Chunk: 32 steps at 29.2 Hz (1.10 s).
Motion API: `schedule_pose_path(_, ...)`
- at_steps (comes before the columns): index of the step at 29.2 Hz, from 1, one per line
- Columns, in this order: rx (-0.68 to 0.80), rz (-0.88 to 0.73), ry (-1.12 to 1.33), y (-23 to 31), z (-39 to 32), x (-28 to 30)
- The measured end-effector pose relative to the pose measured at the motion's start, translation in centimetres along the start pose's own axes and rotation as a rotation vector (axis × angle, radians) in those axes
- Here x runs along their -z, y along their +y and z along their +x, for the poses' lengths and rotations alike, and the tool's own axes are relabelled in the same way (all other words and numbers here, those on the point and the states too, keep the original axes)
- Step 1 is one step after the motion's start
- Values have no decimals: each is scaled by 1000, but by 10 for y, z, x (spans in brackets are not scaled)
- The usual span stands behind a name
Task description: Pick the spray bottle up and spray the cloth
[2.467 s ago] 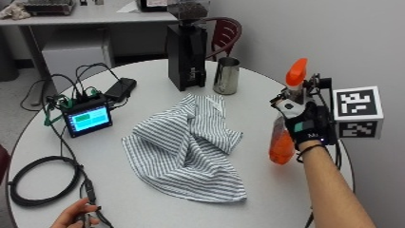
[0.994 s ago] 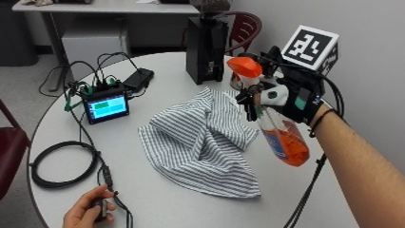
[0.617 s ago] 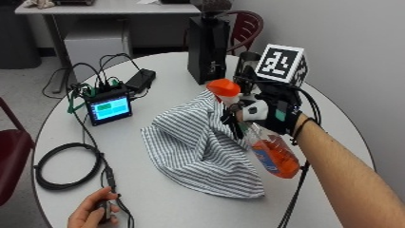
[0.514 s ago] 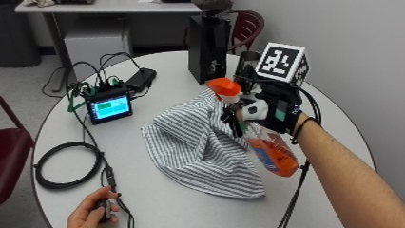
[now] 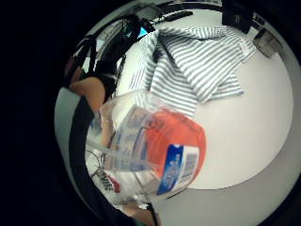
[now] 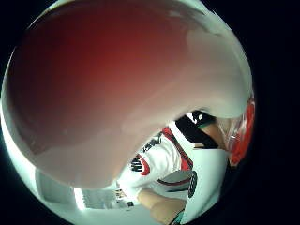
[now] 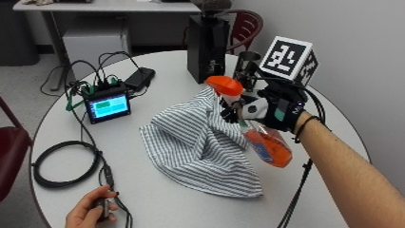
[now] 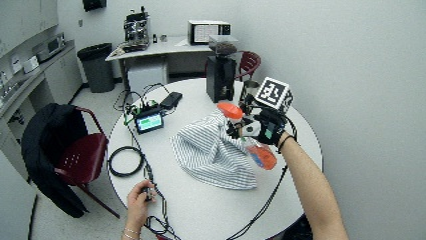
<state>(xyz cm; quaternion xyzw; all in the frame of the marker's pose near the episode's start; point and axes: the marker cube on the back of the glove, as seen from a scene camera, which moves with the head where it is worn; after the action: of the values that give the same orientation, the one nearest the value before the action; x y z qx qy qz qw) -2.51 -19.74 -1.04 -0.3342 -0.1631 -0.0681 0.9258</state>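
Orange liquid half-fills the spray bottle [image 7: 263, 137] gripped by the right hand [image 7: 278, 109] over the striped cloth [image 7: 196, 142].

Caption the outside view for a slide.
Gloved right hand holds an orange spray bottle tilted over the striped cloth.

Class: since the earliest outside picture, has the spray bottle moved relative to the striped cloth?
Yes. The spray bottle, held by the right hand, moved from beside the striped cloth to over its edge.

The spray bottle [image 6: 108, 89] fills most of the view, close up
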Motion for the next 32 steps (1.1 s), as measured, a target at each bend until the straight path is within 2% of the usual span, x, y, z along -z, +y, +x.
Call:
schedule_pose_path(13,2,110,127,8,-1,13)
schedule_pose_path(26,75,260,200,9,3,11)
schedule_pose_path(32,69,265,188,10,5,15)
